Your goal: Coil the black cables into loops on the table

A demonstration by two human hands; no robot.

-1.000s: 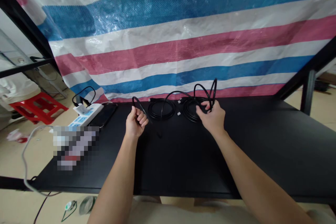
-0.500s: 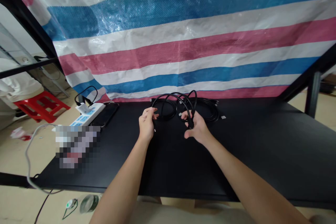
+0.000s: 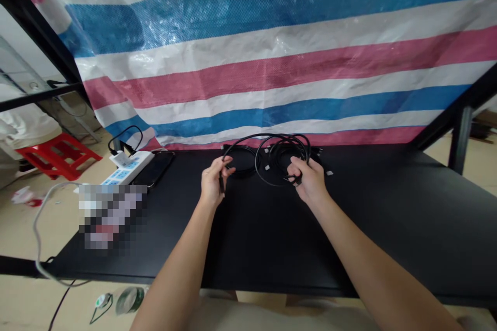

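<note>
A black cable arcs between my two hands above the black table. My left hand pinches it close to one end, and a short piece hangs below the fingers. Loops of the same cable gather in my right hand, whose fingers are wrapped round them. Behind the hands, a coil of black cable lies on the table at the left. Another coil, at the right, is partly hidden by my right hand and the held loops; small pale connector ends show beside it.
On the table's left side are a white power strip with a plugged-in white adapter, a black phone and a blurred-out item. Striped sheeting hangs behind. A red stool stands on the floor at the left.
My right hand has moved right and closed round the cable loops. The cable arc between the hands is wider, and my left hand has shifted slightly left.
</note>
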